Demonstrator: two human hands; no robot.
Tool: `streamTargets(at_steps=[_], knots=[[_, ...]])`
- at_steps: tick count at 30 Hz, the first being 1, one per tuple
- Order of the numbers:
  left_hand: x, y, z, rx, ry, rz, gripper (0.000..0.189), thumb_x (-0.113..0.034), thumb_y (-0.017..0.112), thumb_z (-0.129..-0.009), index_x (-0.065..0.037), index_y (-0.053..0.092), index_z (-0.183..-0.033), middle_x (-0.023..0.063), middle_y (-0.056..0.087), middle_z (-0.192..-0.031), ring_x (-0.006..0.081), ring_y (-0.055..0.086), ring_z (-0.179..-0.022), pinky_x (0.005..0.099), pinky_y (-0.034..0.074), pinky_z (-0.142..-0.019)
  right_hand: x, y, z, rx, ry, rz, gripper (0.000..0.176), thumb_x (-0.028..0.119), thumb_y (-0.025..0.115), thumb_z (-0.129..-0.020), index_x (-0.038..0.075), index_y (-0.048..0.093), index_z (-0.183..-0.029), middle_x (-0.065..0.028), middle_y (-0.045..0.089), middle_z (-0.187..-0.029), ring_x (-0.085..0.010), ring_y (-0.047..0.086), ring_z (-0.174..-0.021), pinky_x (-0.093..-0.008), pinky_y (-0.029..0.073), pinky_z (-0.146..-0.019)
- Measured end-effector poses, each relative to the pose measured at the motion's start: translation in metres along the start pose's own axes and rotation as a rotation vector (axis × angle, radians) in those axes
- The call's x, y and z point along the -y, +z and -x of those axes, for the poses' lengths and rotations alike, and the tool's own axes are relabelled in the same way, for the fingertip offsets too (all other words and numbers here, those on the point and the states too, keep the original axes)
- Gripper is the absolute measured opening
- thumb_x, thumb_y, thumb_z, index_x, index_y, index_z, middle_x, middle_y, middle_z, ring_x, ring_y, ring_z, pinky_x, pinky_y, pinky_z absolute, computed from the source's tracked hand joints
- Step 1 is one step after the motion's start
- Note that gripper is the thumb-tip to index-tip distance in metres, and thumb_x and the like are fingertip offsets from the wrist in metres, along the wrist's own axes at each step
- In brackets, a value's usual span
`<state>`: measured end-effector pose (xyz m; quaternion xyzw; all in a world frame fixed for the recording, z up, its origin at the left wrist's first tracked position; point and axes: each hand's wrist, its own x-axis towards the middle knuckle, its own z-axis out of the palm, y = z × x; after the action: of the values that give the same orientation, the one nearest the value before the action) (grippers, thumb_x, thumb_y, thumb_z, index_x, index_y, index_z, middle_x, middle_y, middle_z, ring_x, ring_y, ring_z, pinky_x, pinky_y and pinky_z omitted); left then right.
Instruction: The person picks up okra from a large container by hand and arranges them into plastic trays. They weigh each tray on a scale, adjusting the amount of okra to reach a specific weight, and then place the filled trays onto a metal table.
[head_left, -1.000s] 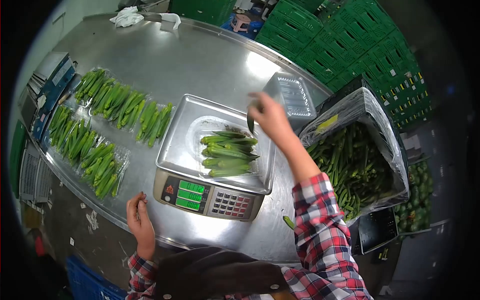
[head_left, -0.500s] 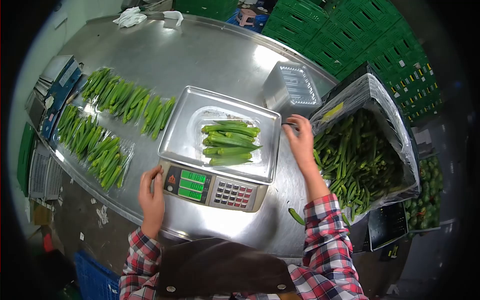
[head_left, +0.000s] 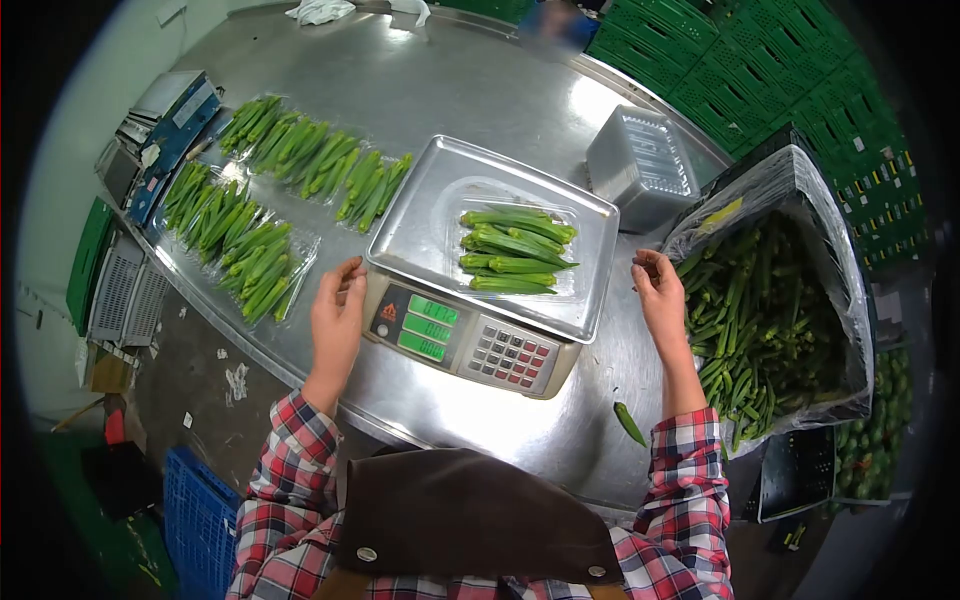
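Note:
A clear tray of green okra (head_left: 515, 250) lies on the metal pan (head_left: 430, 215) of a digital scale (head_left: 465, 340), whose green display is lit. My left hand (head_left: 338, 310) is just left of the scale's display, fingers curled loosely and apart, holding nothing. To the right of the pan, my right hand (head_left: 658, 290) hovers with bent fingers, also empty. It is close to a black crate lined with clear plastic (head_left: 815, 190), full of loose okra (head_left: 750, 320). One single okra (head_left: 629, 424) rests on the table below my right hand.
Two rows of filled okra trays (head_left: 305, 155) (head_left: 230, 240) lie on the steel table (head_left: 460, 70) at the left. Stacked clear trays (head_left: 640, 165) stand behind the scale at the right. Green crates (head_left: 690, 60) rise beyond the table. Part of another person (head_left: 558, 22) shows at the far edge.
The view has shifted, so the table and scale appear further right. My right hand has drawn back a little from the pan's edge. A blurred person has appeared at the far edge.

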<state>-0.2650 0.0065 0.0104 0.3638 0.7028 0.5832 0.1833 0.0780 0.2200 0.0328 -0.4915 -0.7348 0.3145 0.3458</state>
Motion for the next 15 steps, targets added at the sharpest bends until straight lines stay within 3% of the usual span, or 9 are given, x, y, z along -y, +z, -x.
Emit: streamTargets(at_steps=[2, 4, 6, 9, 10, 12, 14, 15], knots=[[-0.002, 0.005, -0.008, 0.057, -0.072, 0.042, 0.031, -0.012, 0.052, -0.088, 0.002, 0.051, -0.116, 0.0112, 0.059, -0.097, 0.0178, 0.058, -0.081, 0.0292, 0.047, -0.074, 0.002, 0.008, -0.002, 0.044, 0.088, -0.126, 0.025, 0.011, 0.057, -0.085, -0.002, 0.056, -0.106, -0.0114, 0.061, -0.093, -0.014, 0.058, -0.076, -0.0267, 0.049, -0.064], [-0.009, 0.023, -0.019, 0.16, -0.173, 0.083, 0.037, -0.015, 0.053, -0.087, 0.001, 0.048, -0.119, 0.0114, 0.06, -0.095, 0.0181, 0.059, -0.075, 0.0296, 0.048, -0.069, 0.003, 0.021, -0.007, 0.124, 0.16, -0.085, 0.027, 0.014, 0.054, -0.087, -0.004, 0.055, -0.107, -0.0097, 0.063, -0.08, -0.0117, 0.058, -0.065, -0.0258, 0.048, -0.056], [-0.001, 0.052, -0.032, 0.304, -0.15, -0.101, 0.043, -0.018, 0.055, -0.084, 0.0, 0.045, -0.122, 0.014, 0.062, -0.091, 0.0251, 0.061, -0.069, 0.0336, 0.049, -0.067, 0.008, 0.038, -0.013, 0.32, 0.288, -0.092, 0.027, 0.016, 0.056, -0.086, -0.006, 0.057, -0.101, -0.0091, 0.063, -0.073, -0.0118, 0.057, -0.059, -0.0259, 0.047, -0.053], [-0.019, 0.076, -0.047, 0.307, -0.049, -0.288, 0.048, -0.012, 0.055, -0.079, -0.001, 0.042, -0.124, 0.0184, 0.062, -0.091, 0.0352, 0.06, -0.081, 0.0396, 0.047, -0.073, 0.016, 0.058, -0.022, 0.417, 0.338, -0.045, 0.023, 0.017, 0.059, -0.083, -0.005, 0.061, -0.089, -0.0084, 0.063, -0.069, -0.0129, 0.058, -0.056, -0.0275, 0.046, -0.052], [-0.022, 0.078, -0.052, 0.304, -0.06, -0.318, 0.049, -0.01, 0.054, -0.078, -0.001, 0.042, -0.124, 0.02, 0.061, -0.093, 0.0375, 0.059, -0.085, 0.041, 0.047, -0.076, 0.025, 0.062, -0.023, 0.436, 0.339, -0.015, 0.019, 0.016, 0.059, -0.085, -0.003, 0.058, -0.086, -0.0059, 0.061, -0.067, -0.0106, 0.055, -0.05, -0.0246, 0.043, -0.044], [-0.009, 0.076, -0.057, 0.208, 0.034, -0.217, 0.051, -0.004, 0.052, -0.076, -0.001, 0.039, -0.125, 0.0223, 0.055, -0.103, 0.0335, 0.058, -0.091, 0.0386, 0.046, -0.081, 0.003, 0.078, -0.03, 0.38, 0.218, -0.163, 0.017, 0.014, 0.06, -0.084, -0.003, 0.057, -0.086, -0.0074, 0.062, -0.07, -0.0116, 0.056, -0.053, -0.0246, 0.045, -0.048], [0.01, 0.071, -0.06, 0.066, 0.095, -0.038, 0.051, 0.0, 0.05, -0.075, -0.001, 0.04, -0.125, 0.0187, 0.055, -0.105, 0.0294, 0.059, -0.088, 0.0379, 0.048, -0.078, 0.015, 0.089, -0.043, 0.364, 0.266, -0.347, 0.015, 0.012, 0.06, -0.083, -0.003, 0.056, -0.086, -0.0077, 0.062, -0.072, -0.0121, 0.057, -0.056, -0.0246, 0.046, -0.052], [0.012, 0.066, -0.064, 0.02, 0.01, 0.153, 0.05, 0.001, 0.05, -0.076, -0.002, 0.041, -0.125, 0.0151, 0.056, -0.102, 0.0263, 0.058, -0.083, 0.0354, 0.048, -0.075, 0.026, 0.096, -0.052, 0.358, 0.234, -0.332, 0.014, 0.011, 0.06, -0.082, -0.002, 0.057, -0.085, -0.007, 0.061, -0.07, -0.0116, 0.057, -0.056, -0.0243, 0.046, -0.053]])
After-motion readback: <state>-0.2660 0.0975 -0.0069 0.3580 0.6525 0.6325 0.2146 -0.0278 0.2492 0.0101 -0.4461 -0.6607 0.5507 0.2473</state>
